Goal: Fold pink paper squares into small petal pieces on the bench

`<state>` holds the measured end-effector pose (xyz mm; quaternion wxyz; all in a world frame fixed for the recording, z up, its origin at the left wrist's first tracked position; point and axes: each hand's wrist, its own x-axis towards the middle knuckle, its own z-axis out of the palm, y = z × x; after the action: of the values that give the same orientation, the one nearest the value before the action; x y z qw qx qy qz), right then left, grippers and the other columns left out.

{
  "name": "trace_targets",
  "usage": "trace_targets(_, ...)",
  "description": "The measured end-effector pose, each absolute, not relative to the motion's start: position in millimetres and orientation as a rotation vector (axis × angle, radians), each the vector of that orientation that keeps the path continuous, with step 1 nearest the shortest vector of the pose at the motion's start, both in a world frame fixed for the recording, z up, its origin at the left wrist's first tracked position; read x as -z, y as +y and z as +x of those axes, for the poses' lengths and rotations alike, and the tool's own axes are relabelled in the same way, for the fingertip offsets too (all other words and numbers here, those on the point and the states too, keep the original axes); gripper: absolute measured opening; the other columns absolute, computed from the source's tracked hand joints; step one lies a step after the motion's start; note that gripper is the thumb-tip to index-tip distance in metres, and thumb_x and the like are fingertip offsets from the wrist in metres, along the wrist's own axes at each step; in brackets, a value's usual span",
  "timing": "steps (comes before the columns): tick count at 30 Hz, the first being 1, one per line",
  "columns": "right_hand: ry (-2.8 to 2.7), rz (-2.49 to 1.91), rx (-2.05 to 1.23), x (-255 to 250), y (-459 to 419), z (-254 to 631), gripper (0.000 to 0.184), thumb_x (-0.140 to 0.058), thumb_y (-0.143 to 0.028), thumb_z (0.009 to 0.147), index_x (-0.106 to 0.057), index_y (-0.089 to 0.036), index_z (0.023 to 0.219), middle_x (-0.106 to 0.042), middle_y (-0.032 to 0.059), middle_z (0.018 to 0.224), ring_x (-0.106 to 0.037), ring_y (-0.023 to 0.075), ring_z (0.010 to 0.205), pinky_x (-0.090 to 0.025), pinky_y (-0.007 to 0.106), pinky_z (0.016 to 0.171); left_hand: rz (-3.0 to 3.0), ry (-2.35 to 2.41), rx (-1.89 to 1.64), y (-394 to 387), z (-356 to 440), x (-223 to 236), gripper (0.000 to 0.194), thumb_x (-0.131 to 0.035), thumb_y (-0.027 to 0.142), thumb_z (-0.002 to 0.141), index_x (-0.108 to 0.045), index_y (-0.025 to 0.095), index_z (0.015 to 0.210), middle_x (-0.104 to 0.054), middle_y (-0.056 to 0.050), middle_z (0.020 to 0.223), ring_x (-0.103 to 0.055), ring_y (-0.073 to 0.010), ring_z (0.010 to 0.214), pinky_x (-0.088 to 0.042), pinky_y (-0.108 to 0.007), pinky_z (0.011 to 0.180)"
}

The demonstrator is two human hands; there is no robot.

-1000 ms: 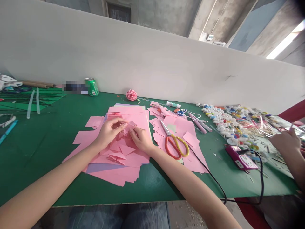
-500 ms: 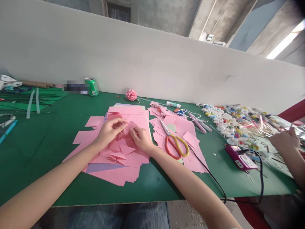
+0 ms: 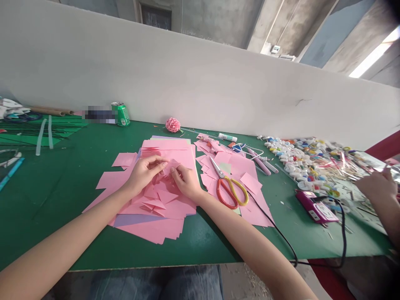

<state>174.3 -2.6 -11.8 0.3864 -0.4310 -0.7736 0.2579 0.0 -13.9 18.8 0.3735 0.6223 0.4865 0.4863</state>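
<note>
Over a layered pile of pink paper sheets [image 3: 150, 227], my left hand [image 3: 145, 171] and my right hand [image 3: 186, 180] are close together. Between their pinched fingertips is a small piece of pink paper [image 3: 170, 166], partly hidden by the fingers. Folded pink paper pieces [image 3: 154, 205] lie just below the hands. A row of thin folded pink pieces [image 3: 150, 151] sits behind my left hand. To the right of my right hand, scissors [image 3: 231, 191] with red and yellow handles rest on more pink paper.
A pink paper ball [image 3: 173, 124], a glue stick [image 3: 227, 137] and a green can [image 3: 120, 114] stand or lie at the back. Toward the right are many small plastic pieces [image 3: 300, 158], a magenta device [image 3: 316, 206] with a black cable, and another person's hand [image 3: 376, 183].
My hands stay almost still, with the right fingertips shifting very slightly around the paper. At the far right, the other person's hand has moved a little.
</note>
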Motion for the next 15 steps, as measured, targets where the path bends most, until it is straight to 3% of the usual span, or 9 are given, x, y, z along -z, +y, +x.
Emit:
trace_targets(7, -1.950, -1.060, -0.630, 14.4, -1.6, 174.5, 0.028, -0.039, -0.036, 0.096, -0.048, -0.019, 0.075, -0.056, -0.0015, 0.064, -0.047, 0.0104, 0.055, -0.033, 0.022, 0.056, 1.646, 1.232, -1.231, -13.6, -0.3, -19.5, 0.031, -0.066, 0.045, 0.080, -0.071, 0.019, 0.097, -0.067, -0.004, 0.084, -0.059, -0.0156, 0.068, -0.049, -0.025, 0.063)
trace_targets(15, -1.962, -1.094, -0.726, 12.6, -2.3, 173.9, 0.032, -0.042, -0.043, 0.095, -0.051, -0.018, 0.076, -0.062, 0.0004, 0.065, -0.054, 0.0111, 0.056, -0.036, 0.022, 0.055, 1.608, 1.241, -1.232, -14.2, -0.4, -19.4, 0.033, -0.068, 0.046, 0.079, -0.073, 0.020, 0.098, -0.071, -0.006, 0.091, -0.062, -0.0169, 0.069, -0.051, -0.026, 0.063)
